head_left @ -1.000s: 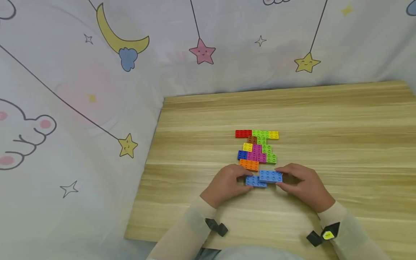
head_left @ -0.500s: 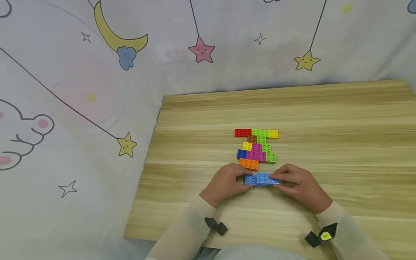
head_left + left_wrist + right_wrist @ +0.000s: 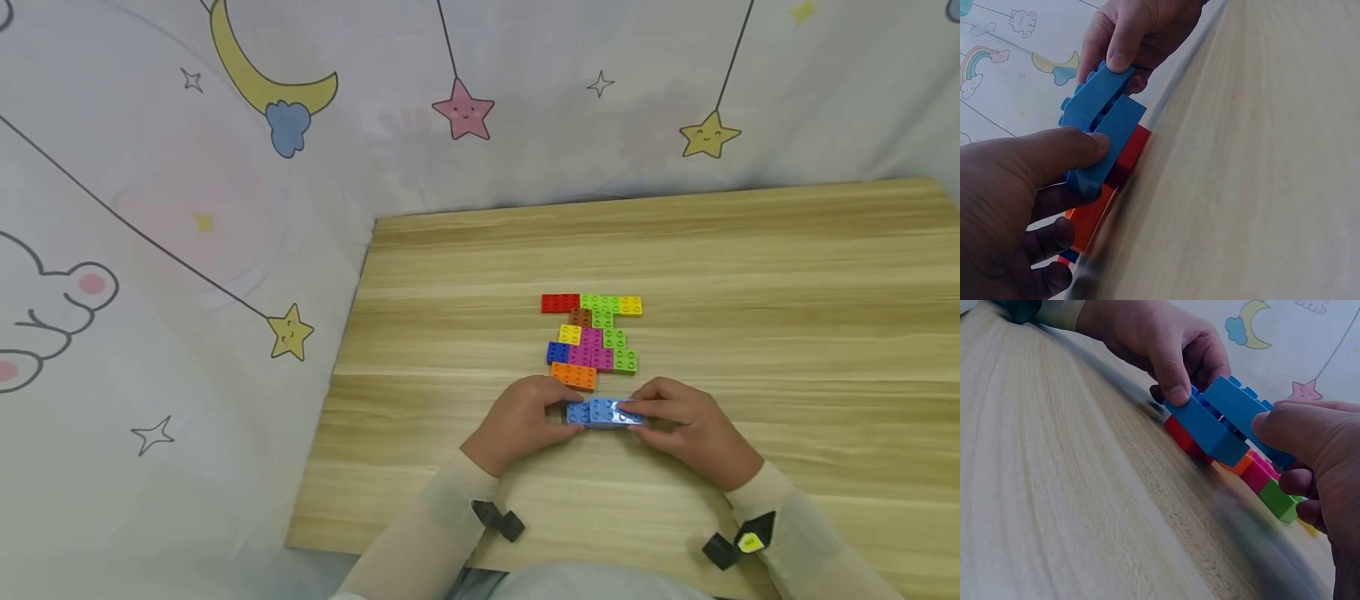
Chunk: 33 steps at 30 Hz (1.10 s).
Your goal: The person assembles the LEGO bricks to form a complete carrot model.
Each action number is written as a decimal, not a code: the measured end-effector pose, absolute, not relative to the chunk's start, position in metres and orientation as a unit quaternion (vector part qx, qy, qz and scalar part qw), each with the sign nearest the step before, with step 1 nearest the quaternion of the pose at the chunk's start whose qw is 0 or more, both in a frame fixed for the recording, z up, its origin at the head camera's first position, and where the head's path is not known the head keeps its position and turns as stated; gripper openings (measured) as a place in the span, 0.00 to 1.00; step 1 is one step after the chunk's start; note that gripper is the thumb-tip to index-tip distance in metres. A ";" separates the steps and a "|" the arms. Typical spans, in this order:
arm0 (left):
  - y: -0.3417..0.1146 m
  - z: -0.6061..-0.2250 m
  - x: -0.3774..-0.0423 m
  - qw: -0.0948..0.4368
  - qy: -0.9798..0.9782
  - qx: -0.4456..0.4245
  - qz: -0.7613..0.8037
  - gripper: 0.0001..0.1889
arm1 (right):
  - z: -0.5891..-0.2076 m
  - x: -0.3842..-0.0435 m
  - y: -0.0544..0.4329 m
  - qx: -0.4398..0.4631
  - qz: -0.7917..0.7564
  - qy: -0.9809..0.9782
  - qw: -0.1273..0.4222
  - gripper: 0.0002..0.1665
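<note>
My left hand [image 3: 521, 427] pinches the lower light-blue building brick [image 3: 577, 413] at its left end, thumb in front. Fingers and thumb of my right hand [image 3: 699, 432] grip the upper light-blue building brick [image 3: 606, 410], which overlaps the lower one and sticks out to the right. Both wrist views show the upper brick [image 3: 1235, 403] tilted, with a narrow gap above the lower brick [image 3: 1207, 431]. Just under the lower brick a red brick [image 3: 1130, 156] shows; whether they are joined I cannot tell. It is hidden in the head view.
Behind the hands, a flat pattern of bricks lies on the wooden table [image 3: 450, 333]: an orange brick [image 3: 573, 377] nearest, magenta bricks [image 3: 592, 350] midway, a red brick [image 3: 560, 303] in the far row. A printed white curtain [image 3: 525, 158] borders the table's back and left.
My right hand has moved slightly left and brought the upper light-blue brick further over the lower one. My left hand has kept its place and its pinch.
</note>
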<state>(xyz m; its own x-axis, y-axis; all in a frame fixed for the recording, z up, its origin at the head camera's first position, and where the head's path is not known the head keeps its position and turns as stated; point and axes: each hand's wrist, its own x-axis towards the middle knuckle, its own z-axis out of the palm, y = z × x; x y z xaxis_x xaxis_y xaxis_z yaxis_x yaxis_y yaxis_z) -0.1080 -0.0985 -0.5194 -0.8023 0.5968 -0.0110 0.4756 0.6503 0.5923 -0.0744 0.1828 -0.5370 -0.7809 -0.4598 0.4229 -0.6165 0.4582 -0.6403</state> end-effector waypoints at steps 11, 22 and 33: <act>-0.099 -0.517 -0.107 0.109 0.904 0.291 0.293 0.20 | -0.536 -0.073 0.184 0.309 0.400 -0.858 0.090 0.26; -0.097 -0.514 -0.109 0.111 0.905 0.293 0.287 0.20 | -0.529 -0.073 0.184 0.335 0.350 -0.867 0.115 0.27; -0.097 -0.518 -0.107 0.122 0.906 0.276 0.298 0.19 | -0.538 -0.074 0.184 0.339 0.364 -0.859 0.123 0.28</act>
<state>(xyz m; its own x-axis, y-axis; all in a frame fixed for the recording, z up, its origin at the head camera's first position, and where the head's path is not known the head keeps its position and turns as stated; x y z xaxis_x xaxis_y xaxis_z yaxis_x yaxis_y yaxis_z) -0.1070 -0.0967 -0.5183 -0.8180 0.5726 -0.0554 0.4275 0.6694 0.6075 -0.0737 0.1844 -0.5377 -0.7394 -0.4928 0.4587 -0.6723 0.5049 -0.5414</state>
